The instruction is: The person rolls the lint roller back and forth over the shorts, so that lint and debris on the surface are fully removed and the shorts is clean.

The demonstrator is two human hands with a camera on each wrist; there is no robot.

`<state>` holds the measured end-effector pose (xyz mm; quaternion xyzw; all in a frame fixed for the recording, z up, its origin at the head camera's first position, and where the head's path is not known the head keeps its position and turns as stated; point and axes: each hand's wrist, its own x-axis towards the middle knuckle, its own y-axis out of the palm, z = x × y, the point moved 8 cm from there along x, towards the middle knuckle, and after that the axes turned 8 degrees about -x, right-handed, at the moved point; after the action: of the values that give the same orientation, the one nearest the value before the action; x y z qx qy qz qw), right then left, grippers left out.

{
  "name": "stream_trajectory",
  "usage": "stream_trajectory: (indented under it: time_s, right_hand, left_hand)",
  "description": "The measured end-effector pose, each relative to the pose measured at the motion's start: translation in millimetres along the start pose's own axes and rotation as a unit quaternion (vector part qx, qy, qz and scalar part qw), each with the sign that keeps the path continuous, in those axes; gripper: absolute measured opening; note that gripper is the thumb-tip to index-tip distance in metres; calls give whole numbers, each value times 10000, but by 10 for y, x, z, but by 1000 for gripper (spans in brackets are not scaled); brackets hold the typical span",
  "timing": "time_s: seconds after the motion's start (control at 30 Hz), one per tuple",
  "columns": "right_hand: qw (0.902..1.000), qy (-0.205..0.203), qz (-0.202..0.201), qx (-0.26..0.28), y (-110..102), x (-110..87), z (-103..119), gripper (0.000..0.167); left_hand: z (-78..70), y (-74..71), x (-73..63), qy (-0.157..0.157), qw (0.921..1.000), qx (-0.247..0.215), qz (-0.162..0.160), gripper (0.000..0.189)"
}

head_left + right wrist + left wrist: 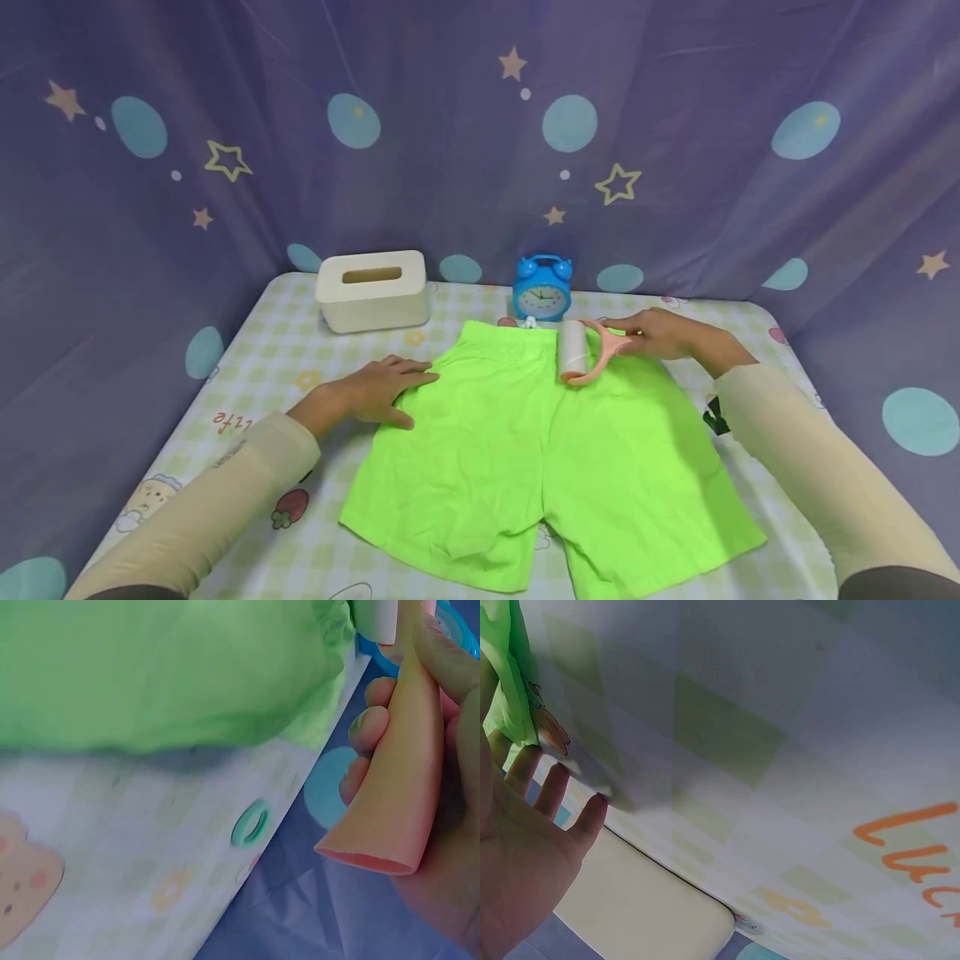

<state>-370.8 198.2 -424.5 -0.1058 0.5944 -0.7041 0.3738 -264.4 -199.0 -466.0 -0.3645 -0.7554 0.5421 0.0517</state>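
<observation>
Bright green shorts (pixel 480 450) lie spread on the table, waistband toward the back. My right hand (pixel 654 335) grips the pink handle (pixel 409 772) of a lint roller (pixel 573 348), its white roll lying over the waistband area right of the middle. In the right wrist view, the fingers curl round that handle, and its flared hollow end points toward the camera. At the left edge of the shorts, my left hand (pixel 378 392) rests with fingers spread, fingertips on the fabric. The left wrist view shows those fingers (pixel 592 817) extended beside the green cloth (pixel 502 675).
A cream tissue box (pixel 375 292) stands at the back left of the table. Close behind the waistband is a blue alarm clock (pixel 542 290). A checkered cloth (pixel 277 375) covers the table, and a purple starry curtain (pixel 450 192) hangs behind and at both sides.
</observation>
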Motion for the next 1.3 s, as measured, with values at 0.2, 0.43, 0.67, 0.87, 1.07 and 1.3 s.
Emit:
stream_trajectory:
  time_s: [0.2,0.43,0.67,0.87,1.07,1.3]
  right_hand:
    - [9999,116,-74,43,-23,-210,-128,62]
    - [9993,362,-24,115,-14,-465,-331,66]
    - [9974,712,-57,1,-41,-751,-509,66]
    - [9956,893,-72,-266,-46,-899,-628,66]
    - [9956,857,-95,-369,-42,-914,-650,66]
    - [9951,871,0,-473,-54,-962,-682,65]
  left_hand:
    - [13,8,8,57,10000,55,-44,84]
    - [18,1,-16,138,9998,90,-111,85]
    - [30,8,-15,112,9999,80,-88,85]
    - [36,1,-18,111,9999,31,-79,85]
    - [18,-8,-19,125,9999,5,-76,85]
    - [-10,-9,-22,62,10000,-36,-17,84]
